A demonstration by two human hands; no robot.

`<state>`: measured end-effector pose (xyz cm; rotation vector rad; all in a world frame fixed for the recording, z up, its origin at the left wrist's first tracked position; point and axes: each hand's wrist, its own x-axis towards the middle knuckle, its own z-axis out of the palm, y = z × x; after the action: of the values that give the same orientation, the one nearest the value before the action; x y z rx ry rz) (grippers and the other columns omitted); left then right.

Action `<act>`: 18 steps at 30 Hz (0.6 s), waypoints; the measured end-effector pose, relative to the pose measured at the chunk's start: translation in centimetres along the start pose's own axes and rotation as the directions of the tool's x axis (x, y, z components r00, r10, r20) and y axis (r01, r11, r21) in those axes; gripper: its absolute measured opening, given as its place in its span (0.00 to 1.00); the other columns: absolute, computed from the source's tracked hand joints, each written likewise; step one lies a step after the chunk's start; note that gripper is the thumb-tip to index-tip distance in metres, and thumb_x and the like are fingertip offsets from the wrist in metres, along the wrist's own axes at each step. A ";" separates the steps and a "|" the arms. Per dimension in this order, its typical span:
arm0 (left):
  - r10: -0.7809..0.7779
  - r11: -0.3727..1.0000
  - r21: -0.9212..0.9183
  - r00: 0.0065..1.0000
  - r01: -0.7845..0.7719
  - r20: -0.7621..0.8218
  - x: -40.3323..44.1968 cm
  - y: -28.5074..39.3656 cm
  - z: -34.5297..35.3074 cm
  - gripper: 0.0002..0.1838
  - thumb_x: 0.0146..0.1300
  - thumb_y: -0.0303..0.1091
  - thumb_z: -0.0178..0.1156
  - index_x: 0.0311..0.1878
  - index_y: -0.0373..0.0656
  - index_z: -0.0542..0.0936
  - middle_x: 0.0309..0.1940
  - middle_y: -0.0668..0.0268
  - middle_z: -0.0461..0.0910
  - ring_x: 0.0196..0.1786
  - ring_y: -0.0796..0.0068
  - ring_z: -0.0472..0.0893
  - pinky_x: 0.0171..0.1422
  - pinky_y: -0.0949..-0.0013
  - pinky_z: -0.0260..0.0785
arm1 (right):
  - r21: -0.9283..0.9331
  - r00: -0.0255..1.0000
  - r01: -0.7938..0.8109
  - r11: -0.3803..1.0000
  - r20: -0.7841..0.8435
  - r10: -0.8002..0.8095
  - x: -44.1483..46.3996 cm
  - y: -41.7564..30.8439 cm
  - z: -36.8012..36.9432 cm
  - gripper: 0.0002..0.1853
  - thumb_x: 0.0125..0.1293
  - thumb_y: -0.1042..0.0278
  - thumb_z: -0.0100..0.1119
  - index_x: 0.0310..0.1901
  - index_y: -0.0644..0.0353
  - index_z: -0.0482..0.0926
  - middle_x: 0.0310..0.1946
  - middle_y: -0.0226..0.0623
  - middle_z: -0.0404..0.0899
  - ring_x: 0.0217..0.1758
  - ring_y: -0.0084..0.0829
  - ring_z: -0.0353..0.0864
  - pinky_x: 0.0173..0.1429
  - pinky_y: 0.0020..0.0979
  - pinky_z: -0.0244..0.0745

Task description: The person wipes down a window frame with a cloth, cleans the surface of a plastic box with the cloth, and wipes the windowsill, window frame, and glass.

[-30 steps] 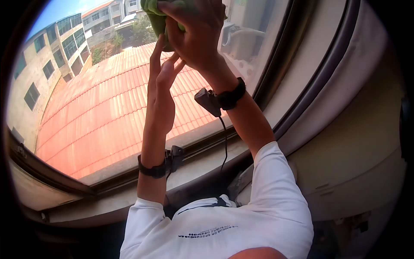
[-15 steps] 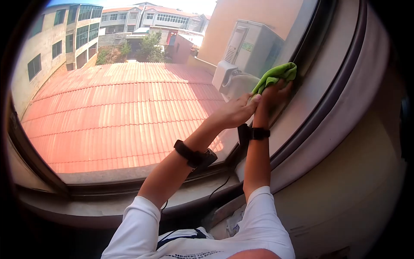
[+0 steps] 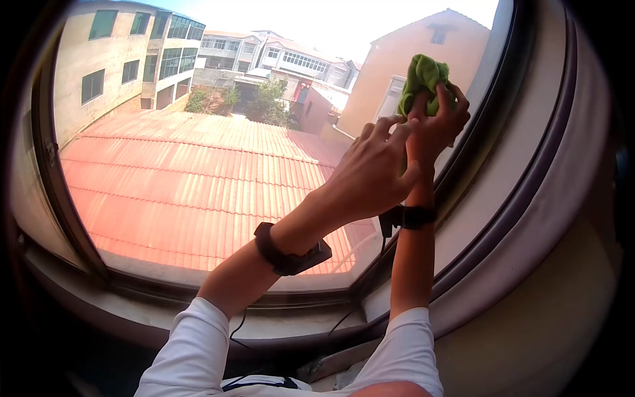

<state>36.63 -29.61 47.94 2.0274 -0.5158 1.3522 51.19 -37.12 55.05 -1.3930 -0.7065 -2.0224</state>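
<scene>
A crumpled green cloth [image 3: 423, 83] lies against the upper right part of the window pane [image 3: 264, 149]. My right hand [image 3: 438, 122] grips it, fingers pressed into its folds. Just left of that wrist is my left hand [image 3: 374, 165], its fingers apart and bent, with nothing seen in them; its fingertips overlap the right hand in view. Both wrists wear black straps with small devices, the left one [image 3: 291, 253] and the right one [image 3: 409, 217].
A dark window frame [image 3: 489, 132] runs up the right side, beside a pale curved surround [image 3: 529, 178]. Below the pane is the sill [image 3: 291, 324], with thin black cables hanging near it. Outside are a red corrugated roof [image 3: 185, 185] and buildings.
The right hand and cloth have moved from the right frame edge up onto the glass. My left hand has come off the cloth and lies by the right wrist. The view has shifted.
</scene>
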 end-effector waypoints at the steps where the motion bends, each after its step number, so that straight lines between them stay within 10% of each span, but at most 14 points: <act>1: 0.005 1.000 0.009 0.996 -0.006 0.090 -0.4 0.7 0.0 0.32 0.67 0.39 0.59 0.71 0.36 0.67 0.69 0.42 0.65 0.73 0.40 0.65 0.75 0.47 0.63 | -0.095 0.998 -0.050 0.994 -0.046 0.045 -0.3 3.8 0.5 0.14 0.62 0.64 0.66 0.50 0.52 0.83 0.54 0.39 0.77 0.54 0.47 0.77 0.58 0.50 0.72; 3: 0.033 0.999 0.017 0.995 -0.035 0.098 -1.3 1.8 -0.4 0.27 0.66 0.39 0.59 0.66 0.36 0.73 0.71 0.44 0.66 0.72 0.41 0.68 0.74 0.46 0.64 | -0.068 0.959 -0.281 0.957 -0.054 0.278 -1.0 7.4 -0.4 0.18 0.64 0.63 0.64 0.53 0.64 0.81 0.52 0.48 0.78 0.58 0.49 0.77 0.64 0.48 0.74; 9: 0.241 0.958 0.190 0.963 -0.216 -0.121 -0.4 1.6 -2.9 0.25 0.62 0.34 0.62 0.63 0.41 0.74 0.72 0.50 0.67 0.75 0.46 0.66 0.76 0.47 0.60 | 0.139 0.965 -0.262 0.955 0.045 0.259 -0.5 1.4 -1.5 0.24 0.61 0.59 0.62 0.55 0.68 0.78 0.56 0.53 0.78 0.59 0.53 0.77 0.62 0.49 0.74; 13: 0.303 0.917 0.333 0.928 -0.222 -0.217 -0.7 0.4 -5.5 0.29 0.65 0.41 0.61 0.68 0.44 0.71 0.75 0.51 0.62 0.79 0.46 0.58 0.78 0.42 0.55 | 0.235 0.988 0.151 0.960 -0.074 -0.137 -1.1 -5.7 1.3 0.23 0.61 0.60 0.65 0.55 0.63 0.77 0.54 0.46 0.78 0.58 0.48 0.77 0.61 0.48 0.72; 18: 0.246 0.908 0.412 0.899 -0.082 -0.363 -2.6 -2.9 -14.7 0.39 0.61 0.44 0.65 0.73 0.43 0.63 0.74 0.47 0.58 0.77 0.40 0.58 0.77 0.41 0.56 | 0.384 0.979 0.190 0.904 -0.006 -0.203 0.0 -23.0 1.0 0.22 0.63 0.60 0.63 0.56 0.60 0.77 0.56 0.39 0.75 0.59 0.44 0.75 0.59 0.46 0.69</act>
<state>27.57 -17.37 48.61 1.9397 -0.2458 2.0615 35.45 -20.47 53.13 -1.1642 -1.2286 -1.8760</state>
